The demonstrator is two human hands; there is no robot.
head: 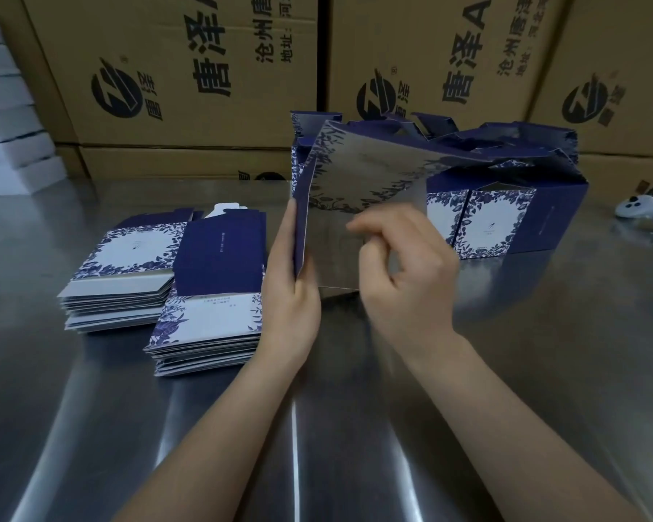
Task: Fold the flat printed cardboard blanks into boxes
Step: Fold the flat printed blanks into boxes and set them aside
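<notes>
I hold a half-opened blue and white floral box blank (pixel 359 175) upright above the steel table, its silvery inside facing me. My left hand (pixel 295 292) grips its left edge, thumb along the fold. My right hand (pixel 404 273) is at the lower middle of the blank with fingers curled; the motion blur hides whether it pinches a flap. Two stacks of flat blanks lie at my left: the far stack (pixel 125 273) and the nearer stack (pixel 212 303). Folded boxes (pixel 506 216) stand behind the blank, at right.
Large brown shipping cartons (pixel 189 77) form a wall along the back of the steel table (pixel 336 427). White foam pieces (pixel 4 118) are piled at the far left. A white handheld controller (pixel 645 212) lies at the right edge.
</notes>
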